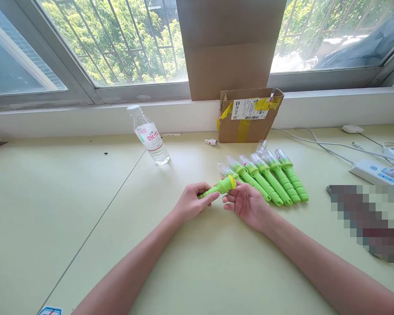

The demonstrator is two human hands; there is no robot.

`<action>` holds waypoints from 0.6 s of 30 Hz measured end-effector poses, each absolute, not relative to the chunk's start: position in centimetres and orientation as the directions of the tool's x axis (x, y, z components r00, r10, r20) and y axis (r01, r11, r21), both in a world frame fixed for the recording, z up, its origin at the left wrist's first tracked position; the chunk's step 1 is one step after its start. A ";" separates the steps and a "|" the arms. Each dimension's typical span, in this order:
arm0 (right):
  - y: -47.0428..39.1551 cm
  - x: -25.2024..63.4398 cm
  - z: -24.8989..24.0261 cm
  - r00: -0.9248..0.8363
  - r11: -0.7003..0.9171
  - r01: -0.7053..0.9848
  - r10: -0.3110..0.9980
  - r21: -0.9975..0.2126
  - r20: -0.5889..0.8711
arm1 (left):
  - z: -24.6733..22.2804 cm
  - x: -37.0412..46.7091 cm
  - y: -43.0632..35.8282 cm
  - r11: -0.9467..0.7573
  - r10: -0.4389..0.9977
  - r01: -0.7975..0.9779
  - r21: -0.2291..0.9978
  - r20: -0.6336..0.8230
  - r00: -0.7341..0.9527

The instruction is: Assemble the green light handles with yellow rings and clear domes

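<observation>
My left hand (197,202) is closed around the grip of a green torch-shaped handle (221,187) above the table. This handle lies nearly level, its wider ribbed end pointing right and no clear cap on it. A yellow ring (232,182) circles that end. The fingertips of my right hand (249,205) are closed at the ring, the palm turned partly up and the other fingers loosely curled. Just beyond lie several matching green torch-shaped handles with clear caps (279,175), side by side in a slanting row. A loose clear cap (261,147) stands behind them.
A water bottle (153,138) stands at the back left. Near the window sill is a cardboard box (249,116) with its flap raised, beside a small white tube (211,142). At right are a power strip (374,173), cables and a pixelated object (364,223). A seam crosses the table (85,192).
</observation>
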State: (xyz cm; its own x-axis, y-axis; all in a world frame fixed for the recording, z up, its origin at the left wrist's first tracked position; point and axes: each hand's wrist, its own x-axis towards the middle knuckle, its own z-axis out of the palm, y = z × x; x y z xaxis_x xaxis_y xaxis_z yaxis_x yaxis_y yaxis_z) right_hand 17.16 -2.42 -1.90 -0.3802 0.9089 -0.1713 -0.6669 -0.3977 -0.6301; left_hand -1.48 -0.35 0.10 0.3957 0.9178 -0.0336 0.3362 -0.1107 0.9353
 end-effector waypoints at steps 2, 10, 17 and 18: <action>-2.4 17.2 -1.9 -0.381 -0.399 -0.665 0.908 -0.631 -0.173 | 0.1 -1.5 -0.3 -0.105 0.914 0.342 0.934 -0.044 0.402; -2.4 17.3 -1.9 -0.385 -0.405 -0.671 0.906 -0.621 -0.175 | 0.5 -1.6 -0.4 -0.069 0.904 0.353 0.933 -0.092 0.417; -2.4 17.2 -1.9 -0.394 -0.406 -0.668 0.904 -0.624 -0.167 | 0.9 -1.6 -0.5 -0.010 0.877 0.371 0.928 -0.171 0.449; -2.4 17.2 -1.9 -0.394 -0.406 -0.669 0.904 -0.623 -0.167 | 0.9 -1.7 -0.4 -0.003 0.875 0.373 0.928 -0.179 0.450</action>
State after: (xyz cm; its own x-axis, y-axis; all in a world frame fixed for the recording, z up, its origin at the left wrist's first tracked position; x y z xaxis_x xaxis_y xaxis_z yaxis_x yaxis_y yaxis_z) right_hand 17.21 -2.41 -1.93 -0.3936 0.9041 -0.1665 -0.6690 -0.4059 -0.6226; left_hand -1.65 -0.44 0.89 0.4504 0.8747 -0.1787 0.3735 -0.0028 0.9276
